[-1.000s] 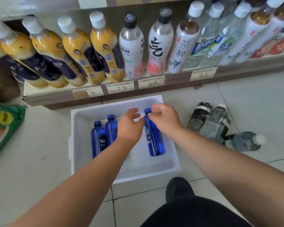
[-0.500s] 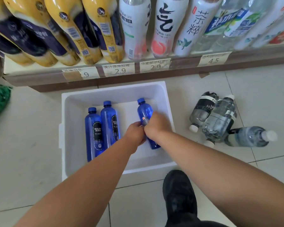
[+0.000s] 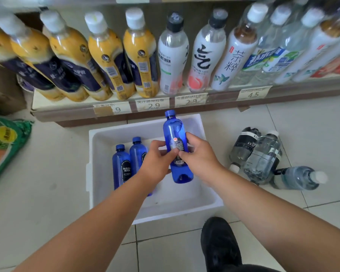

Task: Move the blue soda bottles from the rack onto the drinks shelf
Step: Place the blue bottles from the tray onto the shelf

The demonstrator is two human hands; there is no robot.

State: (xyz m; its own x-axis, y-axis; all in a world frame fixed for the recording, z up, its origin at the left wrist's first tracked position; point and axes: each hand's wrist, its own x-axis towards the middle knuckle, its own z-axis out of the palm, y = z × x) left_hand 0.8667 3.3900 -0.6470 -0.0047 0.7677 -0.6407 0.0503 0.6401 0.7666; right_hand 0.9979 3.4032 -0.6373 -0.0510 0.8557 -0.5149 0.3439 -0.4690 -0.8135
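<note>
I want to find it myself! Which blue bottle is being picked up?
Look at the white box on the floor below the shelf. Three blue bottles are there; two lie inside by its left wall. The held bottle is raised above the box, gripped by the left hand and right hand.

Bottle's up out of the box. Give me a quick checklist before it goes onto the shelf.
1. Grip: left hand and right hand both on the held bottle: ok.
2. Cap on: ok.
3. Clear of the white box: cannot tell; its base hangs over the box.
4. Free slot on the shelf: not ok; front row looks full.
5. Bottles left in box: two.
6. Floor bottles out of the path: ok.
</note>
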